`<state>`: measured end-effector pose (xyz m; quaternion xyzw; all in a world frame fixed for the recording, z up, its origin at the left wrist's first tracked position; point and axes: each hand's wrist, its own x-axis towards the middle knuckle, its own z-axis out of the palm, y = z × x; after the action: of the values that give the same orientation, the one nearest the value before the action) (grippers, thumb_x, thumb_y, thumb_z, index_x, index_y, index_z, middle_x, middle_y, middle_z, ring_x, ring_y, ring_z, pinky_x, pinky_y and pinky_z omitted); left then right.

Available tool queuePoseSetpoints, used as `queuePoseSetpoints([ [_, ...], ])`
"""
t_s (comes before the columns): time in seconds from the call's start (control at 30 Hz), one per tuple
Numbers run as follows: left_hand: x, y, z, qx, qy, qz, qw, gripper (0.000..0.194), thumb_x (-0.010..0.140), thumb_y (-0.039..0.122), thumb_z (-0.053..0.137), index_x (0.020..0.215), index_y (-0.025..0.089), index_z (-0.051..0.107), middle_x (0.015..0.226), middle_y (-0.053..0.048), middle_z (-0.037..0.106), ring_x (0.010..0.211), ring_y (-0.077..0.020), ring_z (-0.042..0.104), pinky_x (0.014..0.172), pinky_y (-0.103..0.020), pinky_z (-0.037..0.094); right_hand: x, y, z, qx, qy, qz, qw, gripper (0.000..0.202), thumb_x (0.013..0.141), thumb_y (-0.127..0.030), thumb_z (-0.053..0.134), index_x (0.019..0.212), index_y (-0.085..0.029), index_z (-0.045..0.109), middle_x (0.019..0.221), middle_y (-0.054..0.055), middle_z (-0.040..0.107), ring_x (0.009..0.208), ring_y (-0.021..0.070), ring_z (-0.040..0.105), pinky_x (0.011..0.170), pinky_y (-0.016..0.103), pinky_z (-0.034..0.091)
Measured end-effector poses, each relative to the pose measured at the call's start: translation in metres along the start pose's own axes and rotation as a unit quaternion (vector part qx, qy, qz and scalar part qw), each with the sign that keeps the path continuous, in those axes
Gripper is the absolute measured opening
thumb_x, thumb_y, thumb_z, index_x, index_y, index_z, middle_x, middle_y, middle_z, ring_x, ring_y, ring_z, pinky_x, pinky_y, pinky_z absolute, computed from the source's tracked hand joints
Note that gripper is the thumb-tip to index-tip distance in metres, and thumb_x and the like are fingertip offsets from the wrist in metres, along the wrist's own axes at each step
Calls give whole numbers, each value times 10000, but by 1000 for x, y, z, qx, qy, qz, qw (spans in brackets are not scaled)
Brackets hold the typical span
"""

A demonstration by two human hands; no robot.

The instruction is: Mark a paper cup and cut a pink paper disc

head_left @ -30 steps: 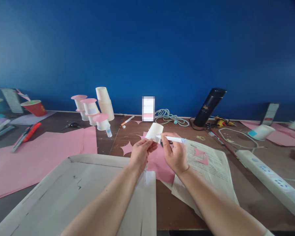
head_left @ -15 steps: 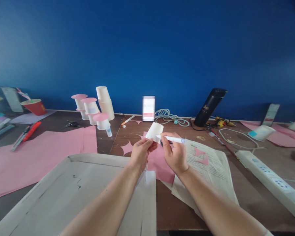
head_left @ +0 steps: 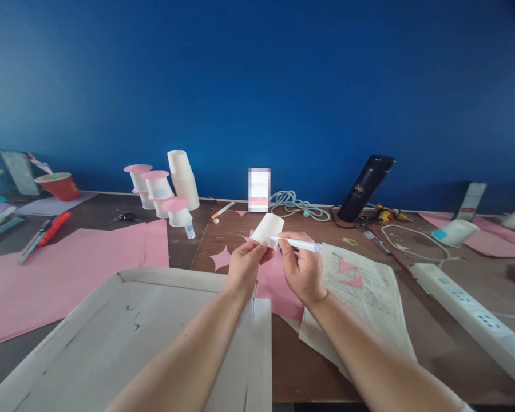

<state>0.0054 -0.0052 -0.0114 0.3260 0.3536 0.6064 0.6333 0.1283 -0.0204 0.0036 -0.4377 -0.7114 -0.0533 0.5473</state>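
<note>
A white paper cup is tilted in my left hand, whose fingers close around its near end. My right hand grips a white pen between thumb and fingers, its tip at the cup's right side. Whether the tip touches the cup I cannot tell. Below both hands lies a pink paper sheet with cut-out edges. A pink scrap is just left of the cup. Farther left stand paper cups topped with pink discs.
Stacked white cups stand near the wall. A phone is propped upright behind my hands. At the right are a leaning black bottle and a power strip. A white box lid fills the front left; a red cutter lies beyond.
Almost nothing differs. The pen and my right hand have shifted very slightly left along with the cup, and the whole view has drifted by a few pixels.
</note>
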Motion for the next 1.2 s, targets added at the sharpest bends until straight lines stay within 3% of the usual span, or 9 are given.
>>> queuePoseSetpoints([
  [0.23, 0, 1, 0, 27, 15, -2, 1000, 208, 634, 310, 748, 629, 125, 654, 642, -32, 624, 654, -119, 580, 753, -275, 456, -1, 1, 3, -10, 3, -5, 1000, 128, 918, -212, 507, 976, -187, 618, 939, 70, 694, 885, 203, 627, 798, 352, 459],
  [0.4, 0, 2, 0, 34, 14, 5, 999, 200, 640, 310, 733, 620, 128, 651, 620, -22, 604, 630, -109, 552, 728, -268, 447, -3, -1, 5, -8, -32, -19, 999, 125, 919, -210, 507, 972, -205, 620, 916, 47, 701, 865, 196, 630, 799, 350, 441],
  [0.9, -1, 2, -2, 83, 16, 19, 996, 213, 646, 349, 726, 639, 145, 667, 637, -23, 624, 648, -126, 564, 717, -268, 435, -1, -2, 3, -3, -25, -12, 1000, 149, 920, -226, 502, 979, -202, 637, 920, 50, 708, 870, 192, 635, 805, 336, 443],
  [1.2, -1, 3, -6, 213, 17, 56, 975, 241, 724, 388, 650, 623, 169, 655, 627, -23, 631, 646, -139, 542, 652, -249, 390, 0, -2, 2, -11, -23, -1, 1000, 155, 921, -255, 499, 953, -210, 644, 916, 53, 712, 865, 200, 642, 805, 350, 447],
])
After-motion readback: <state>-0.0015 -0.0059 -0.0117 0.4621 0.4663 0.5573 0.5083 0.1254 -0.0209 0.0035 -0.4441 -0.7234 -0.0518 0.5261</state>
